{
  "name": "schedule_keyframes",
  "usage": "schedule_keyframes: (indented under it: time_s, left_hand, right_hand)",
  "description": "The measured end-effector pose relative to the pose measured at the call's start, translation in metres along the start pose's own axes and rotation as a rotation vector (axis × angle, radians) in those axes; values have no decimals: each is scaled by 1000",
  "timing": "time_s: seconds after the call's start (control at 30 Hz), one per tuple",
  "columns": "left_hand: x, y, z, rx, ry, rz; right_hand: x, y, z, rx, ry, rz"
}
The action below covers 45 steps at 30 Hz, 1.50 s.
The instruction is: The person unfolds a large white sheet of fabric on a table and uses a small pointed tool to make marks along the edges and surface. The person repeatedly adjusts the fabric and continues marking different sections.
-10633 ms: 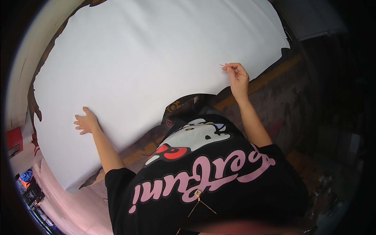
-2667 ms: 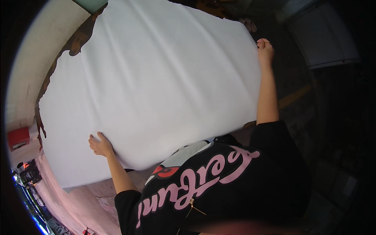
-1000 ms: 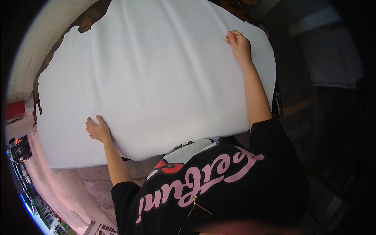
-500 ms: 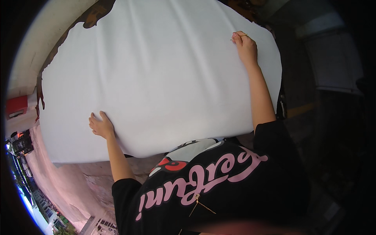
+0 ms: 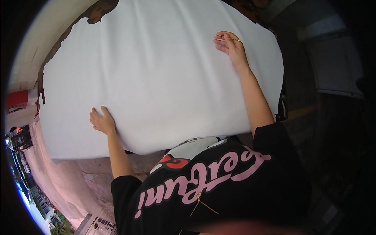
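A large pale grey leather hide (image 5: 164, 90) with an irregular outline lies spread in front of me, with soft ridges running away toward its far edge. On its near left part rests my left hand (image 5: 102, 121), open, thumb and fingers apart. Farther out on the right, my right hand (image 5: 236, 55) is over the hide, holding a thin gold-coloured stick (image 5: 237, 40) across its fingers. The stick's exact kind is too small to make out.
Ragged brown pieces (image 5: 102, 11) show past the hide's far left edge. A pale curved wall (image 5: 37, 43) stands at the left, with a red box (image 5: 17, 101) below it. Pinkish floor (image 5: 58, 176) lies at lower left. The right side is dark.
My right hand has moved a little left, and its fingers have loosened from a tight pinch, the stick still in them. The left hand has hardly moved, resting on the hide.
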State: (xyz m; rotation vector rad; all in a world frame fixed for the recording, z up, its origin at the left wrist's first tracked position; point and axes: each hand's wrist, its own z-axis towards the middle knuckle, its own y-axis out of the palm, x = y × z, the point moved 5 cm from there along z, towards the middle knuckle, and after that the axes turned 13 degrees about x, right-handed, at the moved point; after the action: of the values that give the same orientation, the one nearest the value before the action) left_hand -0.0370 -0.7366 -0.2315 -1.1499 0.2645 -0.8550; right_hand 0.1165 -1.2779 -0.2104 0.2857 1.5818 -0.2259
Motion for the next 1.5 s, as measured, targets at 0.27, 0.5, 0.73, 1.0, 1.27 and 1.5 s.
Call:
schedule_keyframes:
  time_s: [0.27, 0.5, 0.73, 1.0, 1.27, 1.5]
  left_hand:
    - [-3, 2, 1, 21, 9, -7]
    - [-3, 2, 0, 25, -3, -31]
    - [-3, 3, -1, 37, 2, -11]
    - [-4, 4, 1, 31, -2, -7]
    - [-4, 3, 1, 40, 17, -3]
    - [-3, 4, 1, 21, -1, 6]
  right_hand:
    - [8, 5, 46, 116, -274, -16]
    - [17, -2, 53, 257, -376, -155]
    - [12, 15, 20, 177, -335, -371]
    - [6, 17, 23, 207, -291, -327]
    - [11, 7, 2, 152, -335, -382]
    - [12, 24, -1, 160, -382, -446]
